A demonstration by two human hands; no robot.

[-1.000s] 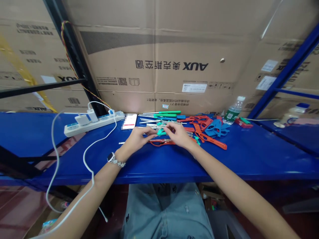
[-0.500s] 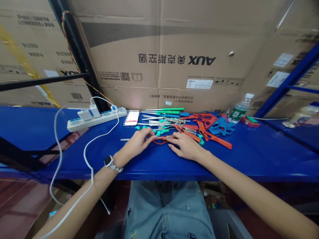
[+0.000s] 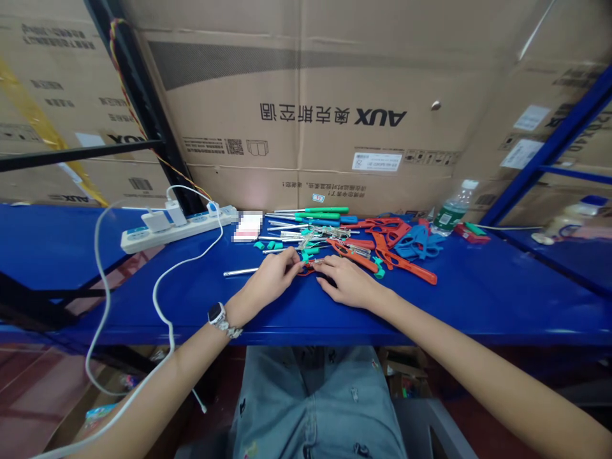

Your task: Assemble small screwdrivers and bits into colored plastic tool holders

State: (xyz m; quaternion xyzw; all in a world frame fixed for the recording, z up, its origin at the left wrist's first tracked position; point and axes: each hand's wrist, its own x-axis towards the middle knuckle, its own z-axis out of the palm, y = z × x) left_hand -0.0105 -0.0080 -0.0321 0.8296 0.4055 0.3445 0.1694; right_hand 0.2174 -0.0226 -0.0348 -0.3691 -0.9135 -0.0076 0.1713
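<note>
My left hand and my right hand meet fingertip to fingertip over the blue shelf. Between them is a small red-orange part with a metal rod; both hands pinch at it, and the fingers cover most of it. A silver rod sticks out left of my left hand. Just beyond the fingers lie small green pieces and a pile of thin metal parts. Orange plastic frames lie right of my right hand, beside blue ones.
A white power strip with plugs and white cables stands at the left. Green-handled screwdrivers lie at the back by the large carton. A bottle stands at the back right, near a small red box.
The view has shifted slightly. My left hand has turned a little, with the watch wrist nearer the middle, and the orange part between the hands is more covered.
</note>
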